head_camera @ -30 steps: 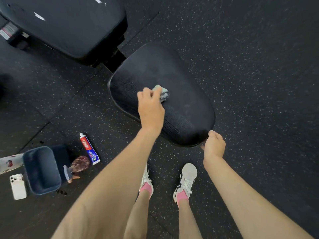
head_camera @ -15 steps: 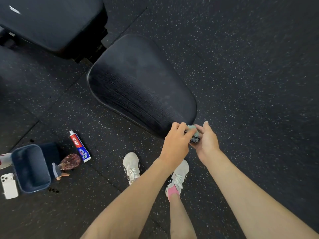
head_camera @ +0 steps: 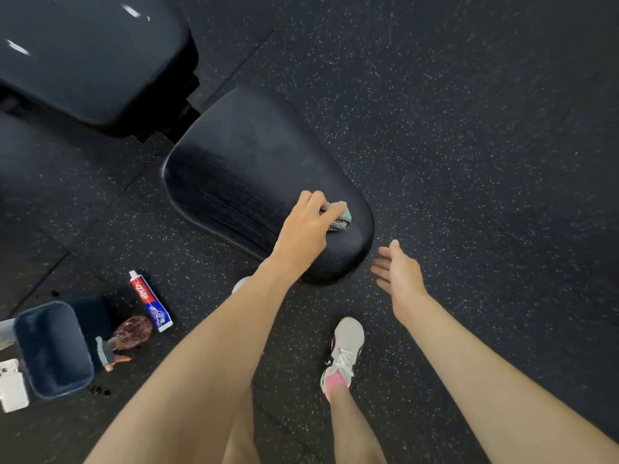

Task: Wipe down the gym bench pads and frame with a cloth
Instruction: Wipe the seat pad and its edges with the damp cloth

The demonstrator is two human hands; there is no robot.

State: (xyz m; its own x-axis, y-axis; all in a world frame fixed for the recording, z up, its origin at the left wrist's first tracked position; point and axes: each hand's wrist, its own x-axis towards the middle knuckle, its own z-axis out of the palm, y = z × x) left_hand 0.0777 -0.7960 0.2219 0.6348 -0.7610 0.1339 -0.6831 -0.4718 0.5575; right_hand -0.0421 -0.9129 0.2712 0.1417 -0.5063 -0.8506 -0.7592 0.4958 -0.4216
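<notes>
Far left on the black speckled rubber floor (head_camera: 469, 128) we see a white phone (head_camera: 11, 390), a dark blue plastic bin (head_camera: 50, 349), a brown brush (head_camera: 130, 333) and a red-and-blue toothpaste tube (head_camera: 150, 301). Up-left is the big black back pad (head_camera: 93, 55), and at centre the black padded seat pad (head_camera: 241, 169). The left hand (head_camera: 306, 229) rests on the seat pad's near end, grip curled round a crumpled mint-green cloth (head_camera: 341, 217) that touches the pad. The right hand (head_camera: 398, 276) hovers just beside the pad's edge, grip slack, fingers straight, holding nothing.
</notes>
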